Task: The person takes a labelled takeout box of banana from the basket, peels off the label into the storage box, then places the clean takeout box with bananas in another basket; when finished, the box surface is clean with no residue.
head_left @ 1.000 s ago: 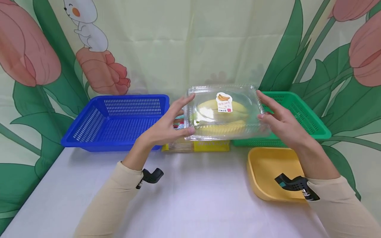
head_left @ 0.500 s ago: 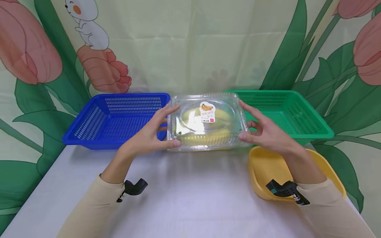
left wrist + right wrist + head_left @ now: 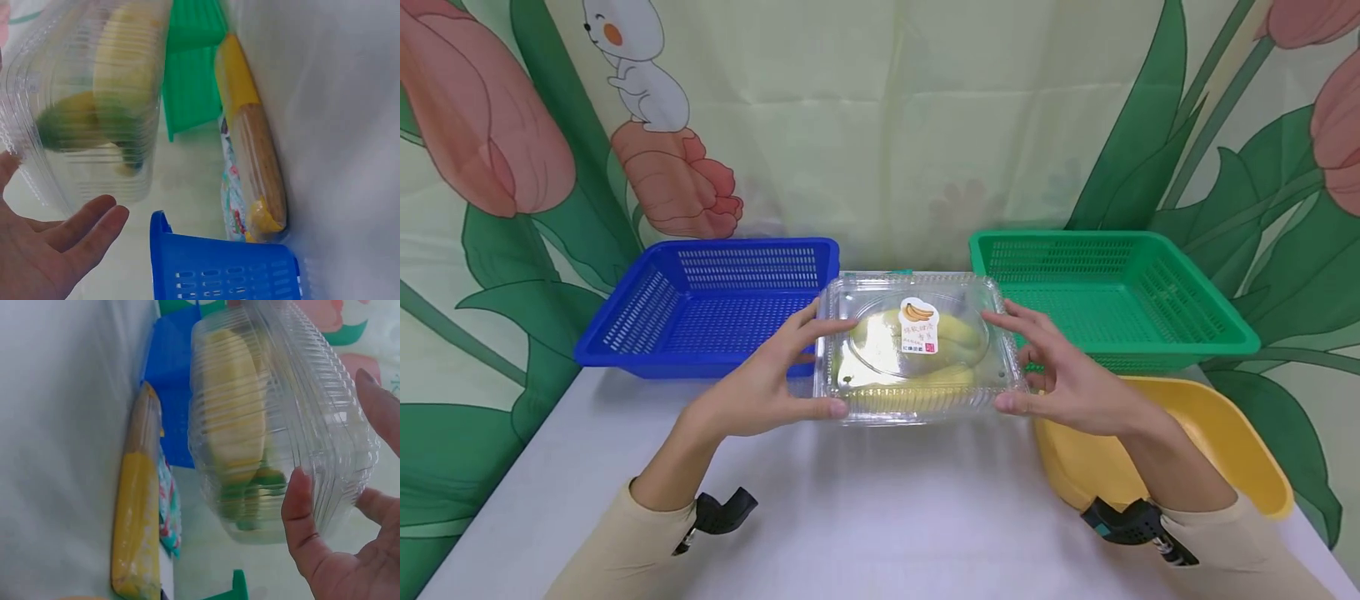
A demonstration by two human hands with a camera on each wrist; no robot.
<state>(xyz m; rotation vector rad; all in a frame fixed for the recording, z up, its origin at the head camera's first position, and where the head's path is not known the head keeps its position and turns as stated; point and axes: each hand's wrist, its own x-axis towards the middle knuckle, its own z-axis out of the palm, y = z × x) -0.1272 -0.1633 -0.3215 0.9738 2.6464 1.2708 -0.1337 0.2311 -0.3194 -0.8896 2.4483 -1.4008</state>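
Between my two hands is a clear plastic clamshell box [image 3: 880,404] with yellow bananas [image 3: 958,333] inside. A white label [image 3: 919,325] with a banana picture is on its lid. My left hand [image 3: 756,387] grips the left end, thumb at the near corner and index finger over the lid. At the right end my right hand [image 3: 1075,379] holds it the same way, thumb low and forefinger on the lid's edge. Both wrist views have the box raised off the table, and green banana tips [image 3: 247,494] show through its side.
A blue basket [image 3: 658,358] stands back left, a green basket [image 3: 1120,346] back right. In front of the green one sits a yellow tub [image 3: 1232,433], partly behind my right arm. Beyond the box lie a long yellow packet [image 3: 253,144] and a colourful patterned packet [image 3: 231,200].
Both hands have brought the box left and down toward me, away from in front of the green basket. The long yellow packet, partly visible earlier, is now hidden behind it in the head view.
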